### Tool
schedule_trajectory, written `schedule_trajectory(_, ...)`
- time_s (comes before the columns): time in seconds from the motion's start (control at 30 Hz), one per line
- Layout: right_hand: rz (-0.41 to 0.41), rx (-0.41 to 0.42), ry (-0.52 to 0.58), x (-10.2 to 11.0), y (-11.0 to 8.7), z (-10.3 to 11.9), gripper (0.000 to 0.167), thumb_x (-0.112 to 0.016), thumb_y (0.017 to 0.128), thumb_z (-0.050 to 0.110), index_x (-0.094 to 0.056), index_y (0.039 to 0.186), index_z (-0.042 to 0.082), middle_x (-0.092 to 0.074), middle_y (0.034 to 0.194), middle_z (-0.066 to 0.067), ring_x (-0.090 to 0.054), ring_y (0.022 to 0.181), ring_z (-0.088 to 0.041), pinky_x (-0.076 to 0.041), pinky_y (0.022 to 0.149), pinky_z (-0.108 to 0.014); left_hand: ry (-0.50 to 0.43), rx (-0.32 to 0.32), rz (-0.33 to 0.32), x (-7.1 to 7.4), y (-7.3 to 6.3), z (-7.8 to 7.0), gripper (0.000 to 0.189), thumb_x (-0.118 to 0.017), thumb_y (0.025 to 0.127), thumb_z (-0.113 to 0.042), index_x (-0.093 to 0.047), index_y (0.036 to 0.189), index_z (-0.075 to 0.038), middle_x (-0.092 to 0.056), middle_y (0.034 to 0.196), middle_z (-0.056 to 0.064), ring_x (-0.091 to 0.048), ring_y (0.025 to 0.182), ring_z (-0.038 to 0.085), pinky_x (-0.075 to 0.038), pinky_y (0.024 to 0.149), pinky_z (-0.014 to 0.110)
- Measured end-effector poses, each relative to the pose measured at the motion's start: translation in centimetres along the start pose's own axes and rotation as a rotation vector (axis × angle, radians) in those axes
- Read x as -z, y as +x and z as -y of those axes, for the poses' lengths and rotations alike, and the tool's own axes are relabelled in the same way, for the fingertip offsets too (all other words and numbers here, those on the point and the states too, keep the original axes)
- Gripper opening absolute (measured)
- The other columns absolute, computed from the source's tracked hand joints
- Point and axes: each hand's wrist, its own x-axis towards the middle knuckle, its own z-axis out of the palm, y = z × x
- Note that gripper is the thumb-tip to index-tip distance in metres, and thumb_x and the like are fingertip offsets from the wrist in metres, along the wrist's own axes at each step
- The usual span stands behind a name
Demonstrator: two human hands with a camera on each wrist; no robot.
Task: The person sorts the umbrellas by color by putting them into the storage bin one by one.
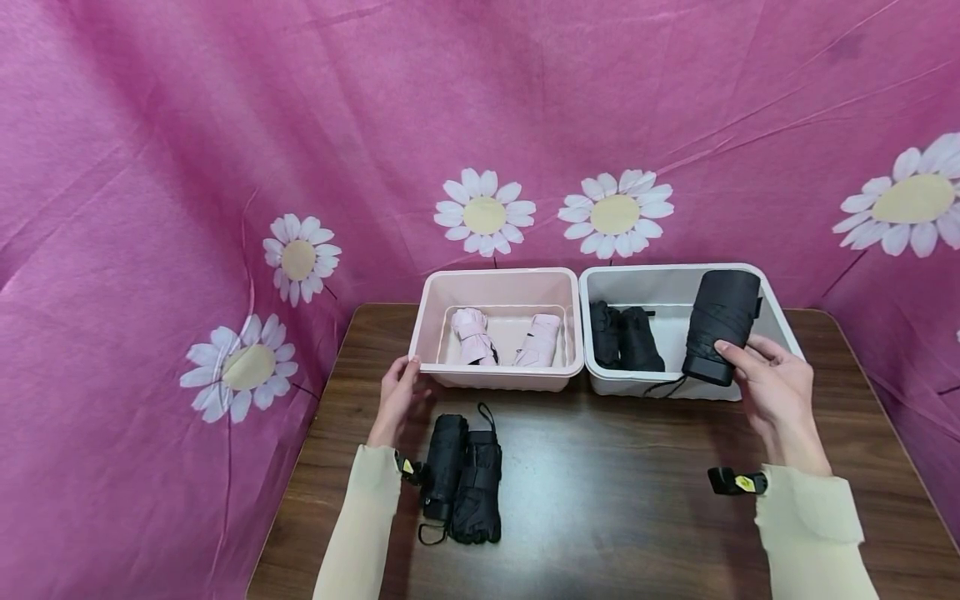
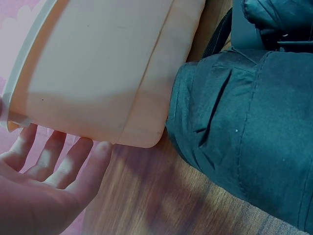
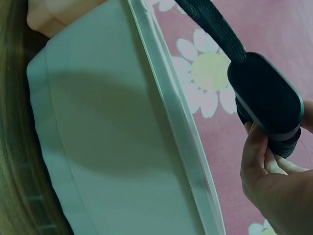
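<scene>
My right hand (image 1: 776, 387) grips a black folded umbrella (image 1: 722, 321) near its handle end, over the right part of the white bin (image 1: 675, 385). In the right wrist view, the umbrella's flat oval handle end (image 3: 266, 95) and its strap face the camera. My left hand (image 1: 395, 400) holds the pink bin (image 1: 495, 379) at its front left corner, the thumb by the rim and the fingers against the side. Two pale pink folded umbrellas (image 1: 474, 336) lie in the pink bin. Black folded umbrellas (image 1: 637, 337) lie at the left of the white bin.
Two more black folded umbrellas (image 1: 477, 492) lie side by side on the wooden table (image 1: 600, 500), close to my left wrist. The bins stand next to each other near the table's back edge. A pink cloth (image 1: 375, 125) with daisies hangs behind.
</scene>
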Motion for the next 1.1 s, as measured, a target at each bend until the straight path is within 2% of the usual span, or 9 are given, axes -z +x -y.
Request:
schedule_trajectory(0.13,-0.022,-0.009,0.007,0.1,0.4,0.1,0.028,-0.067,0.080,-0.015,-0.070,0.094,0.009,-0.075,0.081,-0.001,-0.071,0.073,-0.007,-0.057,0.061,-0.019,0.017,0.012,0.022,0.1,-0.2,-0.3,0.047,-0.053,0.099,-0.038,-0.050,0.131,-0.004,-0.055,0.123,0.021,-0.064,0.087,0.017,-0.054,0.091,0.048)
schedule_trajectory(0.23,-0.026,0.001,0.024,0.1,0.7,-0.1,0.028,-0.065,0.080,-0.017,-0.071,0.093,0.007,-0.075,0.081,-0.002,-0.071,0.075,-0.008,-0.057,0.062,-0.020,0.022,0.011,0.018,0.1,-0.2,-0.3,0.047,-0.053,0.099,-0.039,-0.050,0.130,-0.004,-0.056,0.120,0.020,-0.064,0.083,0.014,-0.054,0.090,0.048)
schedule_trajectory(0.37,-0.031,0.009,0.056,0.0,0.9,-0.4,0.028,-0.064,0.079,-0.019,-0.072,0.092,0.005,-0.075,0.081,-0.004,-0.072,0.076,-0.010,-0.058,0.062,-0.022,0.021,0.010,0.000,0.1,0.2,0.1,0.045,-0.053,0.098,-0.040,-0.052,0.127,-0.006,-0.055,0.114,0.015,-0.064,0.091,0.023,-0.049,0.096,0.055)
schedule_trajectory(0.57,-0.085,0.015,0.054,-0.2,1.2,-0.5,0.029,-0.066,0.077,-0.019,-0.069,0.091,0.006,-0.074,0.078,-0.004,-0.072,0.074,-0.009,-0.058,0.061,-0.021,0.021,0.010,0.002,0.1,0.2,0.1,0.046,-0.052,0.098,-0.041,-0.052,0.128,-0.006,-0.054,0.116,0.017,-0.060,0.104,0.035,-0.048,0.098,0.055)
schedule_trajectory(0.77,-0.138,0.030,0.027,-0.2,1.5,-0.5,0.033,-0.068,0.074,-0.020,-0.066,0.093,0.007,-0.074,0.078,-0.002,-0.071,0.074,-0.007,-0.057,0.062,-0.019,-0.011,-0.005,-0.011,-0.1,0.0,0.1,0.039,-0.054,0.098,-0.036,-0.054,0.124,-0.007,-0.053,0.104,0.014,-0.059,0.102,0.038,-0.051,0.093,0.054)
schedule_trajectory(0.93,-0.182,0.033,-0.019,-0.1,1.8,-0.6,0.036,-0.071,0.073,-0.018,-0.066,0.095,0.010,-0.073,0.078,0.002,-0.070,0.075,-0.004,-0.056,0.062,-0.016,-0.017,-0.008,-0.015,-0.2,0.0,0.0,0.039,-0.054,0.098,-0.034,-0.054,0.124,-0.005,-0.050,0.091,0.005,-0.059,0.100,0.036,-0.052,0.091,0.053)
schedule_trajectory(1.1,-0.203,0.024,-0.050,0.0,2.2,-0.8,0.039,-0.074,0.073,-0.014,-0.062,0.099,0.012,-0.073,0.078,0.004,-0.069,0.076,-0.002,-0.055,0.063,-0.015,-0.012,-0.002,-0.012,-0.2,0.0,0.0,0.041,-0.054,0.099,-0.035,-0.053,0.126,-0.004,-0.049,0.092,0.005,-0.057,0.103,0.039,-0.051,0.092,0.054)
